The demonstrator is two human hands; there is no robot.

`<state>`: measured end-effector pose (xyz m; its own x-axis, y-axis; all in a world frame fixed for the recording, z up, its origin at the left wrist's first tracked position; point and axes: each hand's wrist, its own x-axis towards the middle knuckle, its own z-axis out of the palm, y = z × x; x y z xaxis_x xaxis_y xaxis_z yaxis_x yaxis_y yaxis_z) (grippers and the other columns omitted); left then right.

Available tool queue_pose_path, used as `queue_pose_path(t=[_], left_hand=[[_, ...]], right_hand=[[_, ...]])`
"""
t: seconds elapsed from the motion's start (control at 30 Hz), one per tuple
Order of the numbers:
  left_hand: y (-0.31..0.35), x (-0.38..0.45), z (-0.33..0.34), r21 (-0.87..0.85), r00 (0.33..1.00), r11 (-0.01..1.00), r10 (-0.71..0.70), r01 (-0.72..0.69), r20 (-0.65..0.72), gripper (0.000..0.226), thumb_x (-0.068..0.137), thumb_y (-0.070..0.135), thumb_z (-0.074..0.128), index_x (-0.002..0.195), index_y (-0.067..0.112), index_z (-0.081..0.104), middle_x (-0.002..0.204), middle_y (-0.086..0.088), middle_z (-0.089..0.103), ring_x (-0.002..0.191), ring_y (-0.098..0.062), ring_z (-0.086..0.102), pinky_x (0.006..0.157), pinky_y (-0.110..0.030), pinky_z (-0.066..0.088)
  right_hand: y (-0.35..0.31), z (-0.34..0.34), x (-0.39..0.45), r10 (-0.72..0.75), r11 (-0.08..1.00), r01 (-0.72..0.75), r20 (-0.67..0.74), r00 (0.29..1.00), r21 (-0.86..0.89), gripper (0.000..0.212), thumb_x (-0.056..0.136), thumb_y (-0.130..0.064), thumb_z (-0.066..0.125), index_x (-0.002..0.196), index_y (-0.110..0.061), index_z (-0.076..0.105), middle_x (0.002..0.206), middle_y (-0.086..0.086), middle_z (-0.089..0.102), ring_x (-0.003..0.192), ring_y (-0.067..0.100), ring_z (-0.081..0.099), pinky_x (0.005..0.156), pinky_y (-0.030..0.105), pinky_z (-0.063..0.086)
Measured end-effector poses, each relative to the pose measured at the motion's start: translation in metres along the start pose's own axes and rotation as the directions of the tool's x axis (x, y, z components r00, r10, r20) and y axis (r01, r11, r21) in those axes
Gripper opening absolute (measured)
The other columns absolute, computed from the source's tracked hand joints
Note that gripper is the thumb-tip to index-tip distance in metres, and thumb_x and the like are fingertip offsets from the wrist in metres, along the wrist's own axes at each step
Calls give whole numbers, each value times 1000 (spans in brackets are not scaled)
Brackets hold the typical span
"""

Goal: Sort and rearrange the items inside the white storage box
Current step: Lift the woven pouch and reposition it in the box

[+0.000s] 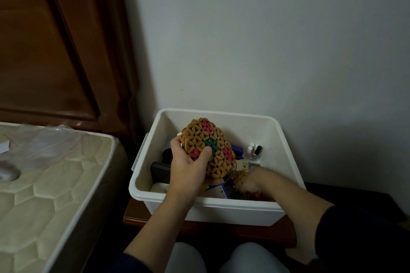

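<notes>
Head view: my left hand grips the beaded pouch above the white storage box, long axis tilted away-left; my right hand digs below-right, fingers hidden, grip unclear.

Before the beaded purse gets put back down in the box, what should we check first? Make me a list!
1. Left hand has a firm grip on the beaded purse: ok, thumb and fingers wrap it.
2. Purse is lifted free of the other things: cannot tell, its tan cord hangs down toward the right hand.
3. Right hand is holding nothing: cannot tell, it is blurred and low in the white box.
4. Little bottles stand upright out of the way: ok, they stand near the far right side of the box.
5. A free spot for the purse: not ok, the visible box floor is crowded.
</notes>
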<state>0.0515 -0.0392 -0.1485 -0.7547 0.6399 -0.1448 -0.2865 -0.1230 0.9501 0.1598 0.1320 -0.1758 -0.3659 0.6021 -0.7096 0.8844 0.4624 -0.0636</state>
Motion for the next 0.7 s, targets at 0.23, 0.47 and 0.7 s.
queue_pose_path(t=[0.23,0.47,0.7], left_hand=[[1,0,0,61,998,997,52,-50,-24,55,95,21,75,132,41,40,130,2,60,120,-30,65,79,-61,63],[4,-3,1,79,997,994,75,-72,-32,57,96,21,74,136,38,38,130,3,59,122,-27,63,87,-62,61],[5,-3,0,42,1000,999,19,-19,-16,53,96,21,74,132,41,41,130,0,60,114,-30,69,68,-55,65]], right_hand=[[6,-16,-26,47,979,4,-248,968,204,19,91,-21,76,106,-17,66,94,10,73,73,25,76,63,38,67],[29,-62,-68,-42,913,223,-464,885,342,10,91,-33,72,94,-23,71,90,2,72,75,22,73,61,38,66],[50,-68,-75,-162,89,596,-578,800,798,37,109,-37,50,121,-10,72,114,11,79,108,30,75,100,54,56]])
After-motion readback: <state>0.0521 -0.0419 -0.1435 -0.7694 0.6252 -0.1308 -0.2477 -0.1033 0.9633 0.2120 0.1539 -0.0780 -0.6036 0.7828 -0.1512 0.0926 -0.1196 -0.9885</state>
